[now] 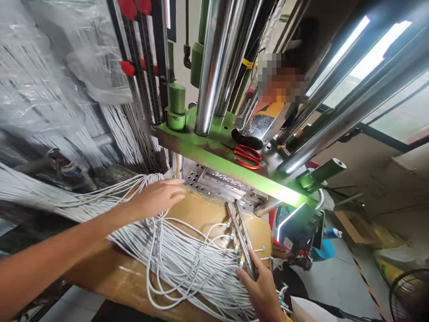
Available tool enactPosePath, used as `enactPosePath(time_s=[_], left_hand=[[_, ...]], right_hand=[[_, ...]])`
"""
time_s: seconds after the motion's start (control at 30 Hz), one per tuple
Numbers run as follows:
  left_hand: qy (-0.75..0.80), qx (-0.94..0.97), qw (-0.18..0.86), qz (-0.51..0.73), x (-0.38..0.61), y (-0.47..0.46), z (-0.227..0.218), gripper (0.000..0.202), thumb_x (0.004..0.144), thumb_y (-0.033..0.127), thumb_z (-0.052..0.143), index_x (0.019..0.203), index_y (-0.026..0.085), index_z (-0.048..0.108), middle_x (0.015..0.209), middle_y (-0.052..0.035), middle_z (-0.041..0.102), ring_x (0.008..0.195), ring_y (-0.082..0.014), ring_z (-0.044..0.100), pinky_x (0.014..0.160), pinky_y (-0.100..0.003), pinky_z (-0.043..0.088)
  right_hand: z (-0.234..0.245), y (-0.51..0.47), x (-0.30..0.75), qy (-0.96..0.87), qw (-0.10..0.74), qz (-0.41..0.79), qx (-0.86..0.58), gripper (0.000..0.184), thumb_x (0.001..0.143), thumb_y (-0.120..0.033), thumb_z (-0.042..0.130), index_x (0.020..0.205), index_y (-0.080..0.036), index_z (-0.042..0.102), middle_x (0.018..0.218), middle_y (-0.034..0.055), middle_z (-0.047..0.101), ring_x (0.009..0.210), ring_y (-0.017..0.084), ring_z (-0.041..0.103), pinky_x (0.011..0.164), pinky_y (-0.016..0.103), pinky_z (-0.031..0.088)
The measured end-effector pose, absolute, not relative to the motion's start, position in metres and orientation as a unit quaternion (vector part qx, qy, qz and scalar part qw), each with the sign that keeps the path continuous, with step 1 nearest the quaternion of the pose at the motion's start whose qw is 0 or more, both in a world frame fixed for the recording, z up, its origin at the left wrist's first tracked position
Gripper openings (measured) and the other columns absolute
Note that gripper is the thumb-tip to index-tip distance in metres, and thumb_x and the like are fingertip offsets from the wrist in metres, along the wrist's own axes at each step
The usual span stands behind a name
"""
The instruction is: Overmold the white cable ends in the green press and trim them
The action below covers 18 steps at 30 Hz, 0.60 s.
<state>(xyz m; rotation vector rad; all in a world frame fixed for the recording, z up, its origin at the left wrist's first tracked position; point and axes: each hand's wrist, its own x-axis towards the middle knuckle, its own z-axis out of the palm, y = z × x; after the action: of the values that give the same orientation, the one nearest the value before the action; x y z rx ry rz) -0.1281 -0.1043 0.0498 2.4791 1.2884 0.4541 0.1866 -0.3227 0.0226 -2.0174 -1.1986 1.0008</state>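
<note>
My right hand [263,284] grips the near end of a slim metal fixture [246,243], made of two long bars. Small pale-green cable ends lie along its left side, and its far end reaches the edge of the steel mold [228,181]. Fingers stretched out, my left hand [164,197] hovers or rests over the bundle of white cables [181,255]; contact is hard to tell. The cables spread across a brown work board [191,208], with a few looped on top. Nothing shows in the left hand.
A green press plate [214,154] spans above the mold, with red-handled scissors [248,156] on it. Steel columns [214,67] rise from the plate. More white cables [124,129] hang at left. A dark box with a light strip [300,228] stands right, a fan [410,293] lower right.
</note>
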Motion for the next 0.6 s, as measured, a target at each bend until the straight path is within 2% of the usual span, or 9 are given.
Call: enactPosePath(time_s=[0.07,0.1,0.17,0.2,0.3,0.37,0.5,0.6], left_hand=[[0.417,0.855,0.246,0.188,-0.09,-0.116,0.052,0.05,0.085,0.05,0.053,0.128,0.024,0.058,0.141,-0.0058,0.049,0.125,-0.0249,0.051,0.108,-0.036,0.039],[0.395,0.85,0.291,0.193,-0.072,-0.121,0.05,0.069,0.078,0.054,0.062,0.138,0.023,0.046,0.147,-0.0068,0.041,0.132,-0.0265,0.043,0.11,-0.036,0.036],[0.372,0.828,0.367,0.206,-0.047,-0.127,0.041,0.097,0.065,0.054,0.075,0.146,0.024,0.032,0.152,-0.0075,0.031,0.137,-0.0297,0.033,0.111,-0.038,0.036],[0.362,0.814,0.4,0.216,-0.04,-0.127,0.036,0.099,0.063,0.052,0.077,0.147,0.026,0.03,0.153,-0.0069,0.029,0.138,-0.0302,0.033,0.111,-0.039,0.038],[0.337,0.784,0.446,0.272,-0.037,-0.119,0.023,0.079,0.07,0.045,0.073,0.141,0.028,0.042,0.151,-0.0047,0.034,0.135,-0.0267,0.039,0.107,-0.035,0.043],[0.343,0.79,0.401,0.313,-0.041,-0.107,0.018,0.069,0.071,0.044,0.073,0.134,0.026,0.051,0.146,-0.006,0.04,0.133,-0.0257,0.041,0.109,-0.035,0.041],[0.424,0.782,0.278,0.364,-0.036,-0.07,0.017,0.06,0.068,0.042,0.075,0.123,0.02,0.062,0.127,-0.0107,0.057,0.121,-0.0272,0.051,0.108,-0.039,0.039],[0.494,0.746,0.276,0.353,-0.022,-0.037,0.019,0.048,0.069,0.045,0.072,0.107,0.016,0.069,0.103,-0.01,0.069,0.104,-0.0281,0.061,0.096,-0.039,0.048]], right_hand=[[0.029,-0.315,0.187,-0.459,0.306,0.382,-0.742,0.07,0.068,-0.041,0.066,0.129,-0.007,0.056,0.104,0.0112,0.071,0.098,0.028,0.065,0.086,0.032,0.052],[0.033,-0.31,0.187,-0.466,0.315,0.38,-0.734,0.068,0.068,-0.038,0.066,0.128,-0.008,0.057,0.108,0.0111,0.07,0.103,0.028,0.063,0.089,0.033,0.051],[0.042,-0.301,0.186,-0.482,0.331,0.389,-0.712,0.065,0.067,-0.031,0.067,0.128,-0.011,0.058,0.113,0.0105,0.069,0.109,0.028,0.06,0.092,0.033,0.05],[0.047,-0.295,0.187,-0.491,0.334,0.403,-0.696,0.064,0.067,-0.028,0.067,0.128,-0.012,0.058,0.115,0.01,0.068,0.109,0.027,0.06,0.092,0.033,0.05],[0.057,-0.275,0.191,-0.522,0.332,0.421,-0.663,0.062,0.067,-0.022,0.069,0.127,-0.015,0.059,0.117,0.0086,0.068,0.107,0.025,0.062,0.093,0.033,0.05],[0.059,-0.254,0.196,-0.559,0.319,0.385,-0.662,0.059,0.067,-0.023,0.071,0.125,-0.017,0.061,0.12,0.0082,0.066,0.109,0.025,0.061,0.098,0.035,0.047],[0.051,-0.196,0.205,-0.618,0.313,0.221,-0.686,0.05,0.072,-0.032,0.07,0.119,-0.017,0.064,0.119,0.0108,0.066,0.111,0.027,0.06,0.099,0.039,0.045],[0.043,-0.151,0.21,-0.634,0.332,0.13,-0.686,0.045,0.079,-0.038,0.063,0.117,-0.014,0.063,0.117,0.0128,0.066,0.11,0.027,0.059,0.098,0.038,0.045]])
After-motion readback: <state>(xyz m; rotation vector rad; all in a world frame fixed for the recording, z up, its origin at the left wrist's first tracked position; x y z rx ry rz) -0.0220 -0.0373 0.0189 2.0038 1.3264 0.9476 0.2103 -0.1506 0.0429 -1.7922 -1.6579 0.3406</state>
